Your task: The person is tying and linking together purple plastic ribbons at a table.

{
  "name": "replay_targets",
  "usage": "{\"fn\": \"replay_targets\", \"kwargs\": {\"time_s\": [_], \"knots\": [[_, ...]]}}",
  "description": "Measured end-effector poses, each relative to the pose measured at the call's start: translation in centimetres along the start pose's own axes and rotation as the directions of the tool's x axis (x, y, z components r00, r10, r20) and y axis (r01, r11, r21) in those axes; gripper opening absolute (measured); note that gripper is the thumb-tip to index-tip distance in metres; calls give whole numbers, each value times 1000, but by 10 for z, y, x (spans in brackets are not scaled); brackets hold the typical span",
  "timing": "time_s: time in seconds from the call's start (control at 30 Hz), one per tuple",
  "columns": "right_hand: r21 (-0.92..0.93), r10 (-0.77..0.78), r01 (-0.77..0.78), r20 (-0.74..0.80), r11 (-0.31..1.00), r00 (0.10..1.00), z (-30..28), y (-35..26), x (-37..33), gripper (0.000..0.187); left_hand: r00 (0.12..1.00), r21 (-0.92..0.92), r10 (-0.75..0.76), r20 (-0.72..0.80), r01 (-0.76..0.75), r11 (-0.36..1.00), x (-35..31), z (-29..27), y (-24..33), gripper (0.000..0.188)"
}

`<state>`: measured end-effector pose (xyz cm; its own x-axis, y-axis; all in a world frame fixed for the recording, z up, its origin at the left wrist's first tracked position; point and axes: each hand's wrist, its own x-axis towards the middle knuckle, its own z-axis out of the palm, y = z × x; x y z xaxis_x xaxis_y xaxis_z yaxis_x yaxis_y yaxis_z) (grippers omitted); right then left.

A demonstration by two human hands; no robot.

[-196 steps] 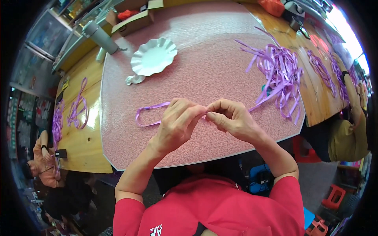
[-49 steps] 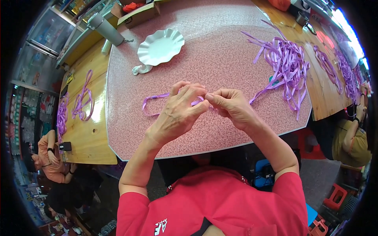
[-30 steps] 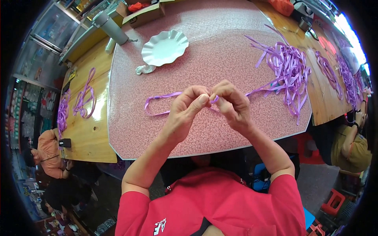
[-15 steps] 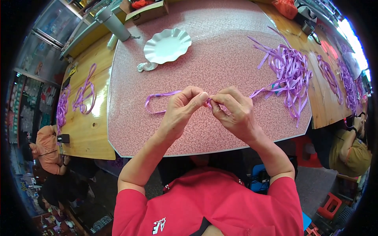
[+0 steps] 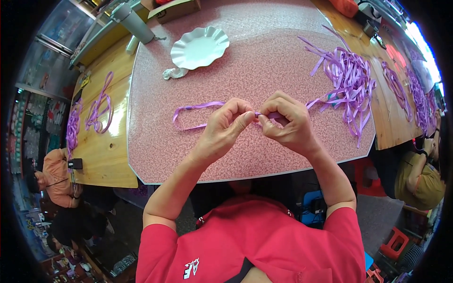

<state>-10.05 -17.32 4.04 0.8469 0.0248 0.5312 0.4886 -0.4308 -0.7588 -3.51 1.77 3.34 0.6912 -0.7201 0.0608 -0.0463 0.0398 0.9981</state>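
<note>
Over the pink speckled tabletop, my left hand point(image 5: 227, 123) and my right hand point(image 5: 289, 120) pinch a narrow purple ribbon point(image 5: 193, 106) between thumbs and fingertips, close together. A short darker piece of it shows in the small gap between the two thumbs. To the left of my left hand the ribbon lies as a long loop on the table. Past my right hand a strand runs to a heaped pile of purple ribbons point(image 5: 347, 70). The fingers hide most of the part being gripped.
A white scalloped dish point(image 5: 200, 48) stands at the far left of the table point(image 5: 179, 155), near a grey tumbler point(image 5: 133, 23) and an open cardboard box point(image 5: 175, 11). More purple ribbons point(image 5: 100, 111) lie on the wooden side table. Other people sit at left and right.
My right hand has turned and its fingers have shifted on the ribbon. A little more of the ribbon shows between my thumbs. The view has tilted slightly.
</note>
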Motion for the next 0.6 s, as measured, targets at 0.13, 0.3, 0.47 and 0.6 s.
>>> {"fn": "replay_targets", "kwargs": {"time_s": [0.13,0.3,0.47,0.6], "knots": [[151,156,-169,91,974,983,-2,6,-4,6,996,-123,-62,69,70,990,-1,1,3,17],[712,454,-490,265,502,851,8,13,-12,11,990,143,144,15,-144,979,-1,6,2,17],[802,515,-554,385,225,766,8,3,-4,17,941,400,332,-68,-279,873,2,12,1,16],[782,586,-547,303,297,752,9,1,-6,18,796,639,593,-117,-397,659,7,12,-2,21]]}}
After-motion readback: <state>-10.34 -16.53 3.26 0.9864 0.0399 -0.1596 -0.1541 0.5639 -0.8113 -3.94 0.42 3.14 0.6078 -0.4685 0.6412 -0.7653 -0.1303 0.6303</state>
